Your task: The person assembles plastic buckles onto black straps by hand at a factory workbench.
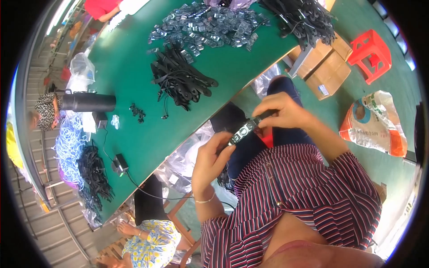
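Above my lap, both hands hold a short black strap with a shiny silver-and-clear piece that shows round shapes on its face. My left hand pinches its lower left end between thumb and fingers. At the upper right end, my right hand has its fingers closed on the black band. What exactly the shiny piece is, I cannot make out. On the green table just beyond lies a bundle of black straps. Behind that bundle spreads a heap of small clear plastic pieces.
More black straps hang at the table's far right corner. A black flask, a small black box with a cable and blue-white cords lie left. Cardboard boxes, a red stool and a sack stand right. Co-workers sit nearby.
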Tool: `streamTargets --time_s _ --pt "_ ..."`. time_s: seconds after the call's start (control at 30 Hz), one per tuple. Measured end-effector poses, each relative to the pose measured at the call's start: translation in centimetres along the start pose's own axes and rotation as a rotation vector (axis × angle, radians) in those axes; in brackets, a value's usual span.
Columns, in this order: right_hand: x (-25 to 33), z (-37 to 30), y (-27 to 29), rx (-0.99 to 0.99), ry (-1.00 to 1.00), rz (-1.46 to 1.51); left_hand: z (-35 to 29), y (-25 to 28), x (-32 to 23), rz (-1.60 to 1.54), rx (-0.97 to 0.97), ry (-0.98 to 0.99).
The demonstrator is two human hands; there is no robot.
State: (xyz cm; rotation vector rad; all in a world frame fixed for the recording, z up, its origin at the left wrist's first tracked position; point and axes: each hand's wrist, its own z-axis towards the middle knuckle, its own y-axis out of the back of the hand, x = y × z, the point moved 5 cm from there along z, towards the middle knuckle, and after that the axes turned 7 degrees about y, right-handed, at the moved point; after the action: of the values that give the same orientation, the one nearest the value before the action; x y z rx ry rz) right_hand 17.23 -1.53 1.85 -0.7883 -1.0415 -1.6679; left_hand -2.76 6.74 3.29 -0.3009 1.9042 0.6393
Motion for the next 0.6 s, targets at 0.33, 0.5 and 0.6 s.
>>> streamTargets --time_s 0.33,0.5,0.6 --pt "-10.7 -5.2 -12.0 0.428 -0.155 -0.335 -1.5 1.6 18.3 0.614 -0.273 0.043" --pt "-10.0 -4.8 -10.2 0.322 -0.119 -0.267 0.1 3.1 7.4 0.122 -0.289 0.03" --pt "-8.9 -4.7 -8.9 0.331 -0.116 -0.23 2.9 7.4 1.1 0.049 -0.567 -0.231"
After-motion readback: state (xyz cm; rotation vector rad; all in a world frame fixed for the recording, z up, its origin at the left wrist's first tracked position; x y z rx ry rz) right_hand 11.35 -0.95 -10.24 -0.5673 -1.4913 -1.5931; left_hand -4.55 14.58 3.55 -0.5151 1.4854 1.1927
